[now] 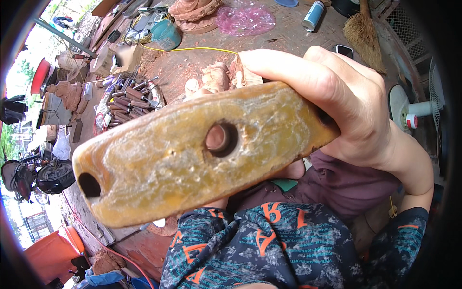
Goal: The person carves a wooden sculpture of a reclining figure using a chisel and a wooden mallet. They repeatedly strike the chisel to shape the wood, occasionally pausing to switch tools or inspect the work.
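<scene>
Close to the camera, an oblong yellow-brown block [159, 149] with rounded edges fills the middle of the view, tilted with its right end higher. A round hole near its centre has a reddish-brown peg end [217, 138] inside, and a dark hole opens at its left end. My right hand [344, 91] is closed around the block's right end, its index finger stretched over the top. Behind the block, my left hand is mostly hidden; a little skin shows above and below it, so its grip cannot be made out. A carved reddish wood piece [216, 77] is partly covered beyond it.
Left of the carving lies a pile of wooden-handled chisels [130, 101]. Farther back are a teal bucket [166, 35], pink plastic [245, 19], a spray can [314, 16] and a broom [364, 36]. A phone [344, 50] and a fan [409, 107] are at the right.
</scene>
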Demonstrator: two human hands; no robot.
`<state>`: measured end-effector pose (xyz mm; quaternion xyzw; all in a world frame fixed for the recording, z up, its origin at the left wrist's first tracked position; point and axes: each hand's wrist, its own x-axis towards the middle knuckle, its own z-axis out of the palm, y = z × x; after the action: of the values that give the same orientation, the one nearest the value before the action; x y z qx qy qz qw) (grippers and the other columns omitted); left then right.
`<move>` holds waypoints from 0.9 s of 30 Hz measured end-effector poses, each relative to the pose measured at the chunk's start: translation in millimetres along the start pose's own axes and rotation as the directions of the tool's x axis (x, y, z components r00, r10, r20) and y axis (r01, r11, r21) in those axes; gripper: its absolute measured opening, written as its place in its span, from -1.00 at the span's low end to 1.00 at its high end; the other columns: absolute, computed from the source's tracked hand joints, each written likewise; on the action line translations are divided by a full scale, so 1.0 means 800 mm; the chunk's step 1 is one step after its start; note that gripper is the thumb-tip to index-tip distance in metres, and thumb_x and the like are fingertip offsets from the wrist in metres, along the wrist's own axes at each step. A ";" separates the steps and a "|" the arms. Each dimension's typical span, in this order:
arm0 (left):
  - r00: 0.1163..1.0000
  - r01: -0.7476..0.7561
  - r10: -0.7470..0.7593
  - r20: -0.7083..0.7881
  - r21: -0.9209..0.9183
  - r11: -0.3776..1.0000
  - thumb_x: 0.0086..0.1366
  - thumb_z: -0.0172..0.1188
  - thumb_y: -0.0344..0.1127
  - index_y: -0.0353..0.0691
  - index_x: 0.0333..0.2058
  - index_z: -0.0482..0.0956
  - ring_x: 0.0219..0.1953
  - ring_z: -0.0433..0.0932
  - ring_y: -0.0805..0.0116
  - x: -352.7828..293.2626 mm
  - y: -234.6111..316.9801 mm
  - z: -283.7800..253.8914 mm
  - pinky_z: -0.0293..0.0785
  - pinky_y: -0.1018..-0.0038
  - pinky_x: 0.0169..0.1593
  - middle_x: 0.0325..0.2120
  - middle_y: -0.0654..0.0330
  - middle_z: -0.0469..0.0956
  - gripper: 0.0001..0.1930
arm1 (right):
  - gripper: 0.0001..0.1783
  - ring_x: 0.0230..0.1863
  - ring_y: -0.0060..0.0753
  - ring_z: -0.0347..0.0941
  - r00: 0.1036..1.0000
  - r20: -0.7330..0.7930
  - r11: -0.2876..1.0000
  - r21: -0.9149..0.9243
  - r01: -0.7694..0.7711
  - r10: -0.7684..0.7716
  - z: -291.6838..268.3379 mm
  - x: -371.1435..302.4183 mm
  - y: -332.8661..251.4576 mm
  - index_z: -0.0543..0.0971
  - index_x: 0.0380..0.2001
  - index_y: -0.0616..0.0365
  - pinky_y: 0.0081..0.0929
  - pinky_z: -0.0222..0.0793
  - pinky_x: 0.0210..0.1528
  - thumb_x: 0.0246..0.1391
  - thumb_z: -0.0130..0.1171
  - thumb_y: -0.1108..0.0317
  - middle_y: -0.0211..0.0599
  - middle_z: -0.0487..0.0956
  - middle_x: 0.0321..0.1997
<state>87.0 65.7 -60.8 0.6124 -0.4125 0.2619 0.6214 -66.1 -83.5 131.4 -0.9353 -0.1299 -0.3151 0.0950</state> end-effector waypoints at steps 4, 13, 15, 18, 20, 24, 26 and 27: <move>1.000 0.021 -0.021 0.008 -0.033 0.999 0.14 0.33 -0.36 -0.24 -0.44 0.61 -0.48 0.52 0.41 -0.002 -0.008 0.016 0.38 0.48 -0.33 -0.52 0.26 0.59 -0.90 | -0.26 -0.41 -0.35 0.50 0.979 0.205 0.973 -0.231 0.031 0.018 -0.012 -0.007 0.005 0.45 0.09 0.19 -0.48 0.41 -0.40 -0.23 0.44 0.25 -0.25 0.61 -0.06; 0.999 0.010 -0.009 0.040 -0.023 1.000 0.15 0.32 -0.37 -0.24 -0.47 0.60 -0.52 0.49 0.44 -0.024 0.017 -0.003 0.35 0.49 -0.36 -0.56 0.27 0.56 -0.89 | -0.24 0.04 -0.13 0.54 0.995 0.008 0.953 0.285 -0.101 0.104 -0.007 0.002 0.003 0.34 0.15 0.32 -0.37 0.45 0.08 -0.14 0.44 0.43 0.07 0.48 0.14; 0.999 0.015 -0.014 0.045 -0.024 1.000 0.16 0.31 -0.38 -0.25 -0.48 0.59 -0.52 0.49 0.44 -0.024 0.018 -0.003 0.34 0.50 -0.37 -0.57 0.27 0.56 -0.89 | -0.25 -0.03 -0.15 0.56 0.988 0.071 0.964 0.222 -0.150 0.137 -0.013 0.003 -0.005 0.38 0.13 0.30 -0.38 0.48 0.01 -0.18 0.45 0.40 0.03 0.51 0.10; 0.999 0.029 -0.026 0.042 -0.052 0.998 0.16 0.31 -0.38 -0.25 -0.49 0.58 -0.53 0.48 0.45 -0.005 -0.004 0.012 0.33 0.50 -0.39 -0.58 0.27 0.55 -0.89 | -0.26 -0.20 -0.21 0.56 0.959 0.256 0.990 -0.098 -0.104 0.126 -0.019 0.000 -0.006 0.45 0.08 0.24 -0.40 0.48 -0.18 -0.25 0.46 0.30 -0.07 0.55 0.01; 0.999 0.038 -0.035 0.042 -0.083 0.996 0.16 0.30 -0.38 -0.25 -0.50 0.58 -0.54 0.47 0.45 -0.008 -0.010 0.025 0.33 0.50 -0.39 -0.58 0.27 0.54 -0.88 | -0.27 -0.35 -0.25 0.52 0.967 0.236 0.974 -0.224 -0.047 0.101 -0.014 -0.006 -0.004 0.49 0.05 0.21 -0.41 0.43 -0.32 -0.29 0.45 0.23 -0.13 0.58 -0.09; 0.998 0.041 -0.038 0.052 -0.059 0.997 0.17 0.30 -0.39 -0.25 -0.51 0.57 -0.56 0.46 0.46 -0.009 -0.002 0.006 0.31 0.51 -0.41 -0.60 0.27 0.53 -0.87 | -0.33 -0.44 -0.30 0.51 0.999 0.028 0.997 -0.078 -0.030 0.032 -0.004 -0.003 0.004 0.48 0.03 0.20 -0.45 0.41 -0.42 -0.24 0.42 0.31 -0.14 0.61 -0.11; 0.998 0.038 -0.035 0.050 -0.060 0.997 0.17 0.29 -0.39 -0.26 -0.52 0.57 -0.57 0.45 0.47 -0.007 -0.002 0.005 0.31 0.51 -0.42 -0.61 0.27 0.53 -0.87 | -0.36 -0.44 -0.32 0.51 1.000 -0.022 1.000 0.001 -0.022 0.022 -0.003 -0.001 0.007 0.46 0.03 0.21 -0.48 0.41 -0.42 -0.20 0.41 0.38 -0.13 0.62 -0.09; 0.998 0.041 -0.038 0.050 -0.061 0.997 0.17 0.29 -0.39 -0.26 -0.52 0.57 -0.57 0.45 0.47 -0.008 -0.002 0.006 0.30 0.52 -0.42 -0.61 0.27 0.52 -0.87 | -0.36 -0.44 -0.32 0.51 1.000 -0.007 1.000 0.013 -0.023 0.023 -0.003 0.000 0.006 0.46 0.03 0.21 -0.48 0.41 -0.42 -0.21 0.42 0.38 -0.12 0.62 -0.08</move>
<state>84.3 62.2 -67.6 0.6069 -0.4235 0.2215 0.6350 -65.9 -89.0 133.3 -0.9351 -0.1206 -0.3163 0.1052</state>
